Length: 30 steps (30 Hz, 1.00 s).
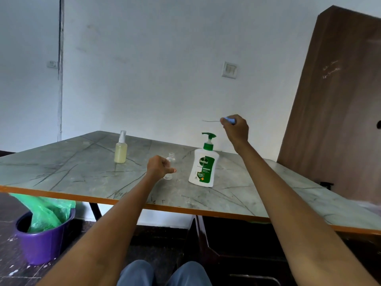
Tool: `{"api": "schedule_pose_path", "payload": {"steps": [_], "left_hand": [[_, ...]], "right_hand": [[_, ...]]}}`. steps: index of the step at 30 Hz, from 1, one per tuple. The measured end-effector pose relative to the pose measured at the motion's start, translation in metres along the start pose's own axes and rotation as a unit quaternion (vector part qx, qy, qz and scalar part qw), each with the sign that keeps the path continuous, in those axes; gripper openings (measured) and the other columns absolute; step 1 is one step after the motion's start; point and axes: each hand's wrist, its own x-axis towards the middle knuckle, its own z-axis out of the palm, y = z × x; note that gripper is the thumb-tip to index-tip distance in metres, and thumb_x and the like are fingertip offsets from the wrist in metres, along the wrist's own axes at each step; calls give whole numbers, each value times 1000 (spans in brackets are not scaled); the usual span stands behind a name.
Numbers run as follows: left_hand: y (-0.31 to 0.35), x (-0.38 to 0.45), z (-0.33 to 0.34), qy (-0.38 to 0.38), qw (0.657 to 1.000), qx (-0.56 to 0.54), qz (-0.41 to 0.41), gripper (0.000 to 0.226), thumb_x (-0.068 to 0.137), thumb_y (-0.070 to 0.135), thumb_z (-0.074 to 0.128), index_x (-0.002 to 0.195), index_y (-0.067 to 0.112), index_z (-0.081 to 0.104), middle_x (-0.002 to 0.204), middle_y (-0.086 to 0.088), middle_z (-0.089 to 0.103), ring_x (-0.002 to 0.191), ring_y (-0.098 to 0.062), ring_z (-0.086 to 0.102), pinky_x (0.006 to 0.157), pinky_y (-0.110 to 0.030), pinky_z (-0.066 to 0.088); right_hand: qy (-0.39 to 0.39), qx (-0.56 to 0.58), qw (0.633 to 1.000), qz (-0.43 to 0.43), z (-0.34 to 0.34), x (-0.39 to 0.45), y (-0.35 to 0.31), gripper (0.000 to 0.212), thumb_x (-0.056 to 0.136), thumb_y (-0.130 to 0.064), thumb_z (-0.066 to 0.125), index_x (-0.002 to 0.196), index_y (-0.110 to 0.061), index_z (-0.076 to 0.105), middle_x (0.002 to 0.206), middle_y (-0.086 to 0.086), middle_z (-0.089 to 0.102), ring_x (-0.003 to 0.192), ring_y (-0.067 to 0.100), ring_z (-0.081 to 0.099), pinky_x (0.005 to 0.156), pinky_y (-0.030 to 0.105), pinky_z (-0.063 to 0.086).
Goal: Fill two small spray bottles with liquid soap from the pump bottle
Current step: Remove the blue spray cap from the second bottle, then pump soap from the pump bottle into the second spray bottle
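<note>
My left hand (pixel 159 166) grips a small clear spray bottle (pixel 171 160) that stands uncapped on the table (pixel 82 178); its neck shows above my fingers. My right hand (pixel 235 130) is raised above and right of the pump bottle, holding the blue spray cap (pixel 229 120) with its thin dip tube pointing left. The white pump bottle (pixel 203 165) with a green pump and green label stands just right of the clear bottle. A second small spray bottle (pixel 121 149), capped and full of pale yellow liquid, stands farther back on the left.
The marble-pattern table has an orange front edge. A brown wooden board (pixel 338 96) leans at the right. A purple bucket (pixel 43 240) with a green plastic bag sits on the floor at the left. My knees show at the bottom.
</note>
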Motion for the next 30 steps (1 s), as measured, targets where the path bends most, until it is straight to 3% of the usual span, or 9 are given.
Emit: {"api": "schedule_pose_path", "payload": {"steps": [3, 5, 7, 10, 15, 22, 26, 30], "left_hand": [[-1, 2, 2, 2, 1000, 7, 0, 33, 71, 21, 78, 90, -5, 69, 75, -8, 59, 72, -18, 54, 63, -22, 39], [1, 1, 3, 10, 1000, 9, -2, 34, 71, 20, 78, 91, -5, 69, 77, -9, 59, 74, -19, 54, 69, -26, 39], [2, 1, 4, 20, 1000, 9, -2, 35, 70, 20, 79, 91, -5, 69, 77, -9, 60, 74, -19, 54, 70, -26, 38], [3, -1, 5, 24, 1000, 12, 0, 35, 69, 19, 80, 88, -7, 69, 74, -10, 59, 72, -20, 53, 69, -26, 38], [3, 0, 4, 35, 999, 11, 2, 37, 69, 18, 80, 93, -8, 69, 84, -19, 67, 75, -21, 56, 73, -29, 42], [5, -8, 6, 43, 999, 2, 12, 38, 71, 18, 78, 98, -7, 68, 97, -22, 69, 79, -26, 59, 74, -28, 41], [5, -9, 6, 40, 999, -7, 15, 37, 72, 16, 77, 98, -8, 67, 96, -23, 68, 78, -21, 55, 74, -28, 41], [6, -10, 6, 39, 999, -8, 14, 36, 73, 16, 76, 98, -8, 67, 96, -23, 68, 78, -21, 55, 74, -27, 40]], "right_hand": [[36, -75, 993, 80, -31, -7, 38, 23, 82, -25, 61, 101, -11, 62, 100, 5, 65, 93, 23, 60, 76, 26, 42], [0, -156, 981, 113, -50, -18, 69, 24, 81, -25, 63, 99, -10, 59, 96, 4, 60, 89, 22, 57, 74, 26, 40], [-54, -226, 963, 139, -68, -28, 102, 15, 80, -21, 65, 82, -10, 55, 85, 5, 57, 80, 20, 54, 66, 25, 38], [-83, -290, 938, 173, -90, -35, 141, 29, 79, -16, 68, 60, -9, 47, 68, 7, 53, 64, 20, 52, 51, 22, 33], [-124, -387, 893, 192, -99, -41, 146, 28, 75, -24, 74, 83, -9, 52, 82, 5, 55, 74, 19, 53, 44, 21, 28], [-151, -379, 889, 208, -96, -46, 158, 25, 71, -18, 70, 63, -9, 48, 58, 1, 49, 58, 15, 51, 44, 21, 29], [-155, -377, 888, 211, -95, -45, 159, 21, 72, -22, 70, 74, -8, 55, 60, 1, 50, 63, 17, 53, 45, 20, 29], [-155, -364, 891, 224, -96, -43, 163, 24, 75, -24, 69, 64, -10, 53, 60, 1, 52, 60, 16, 52, 46, 21, 31]]}}
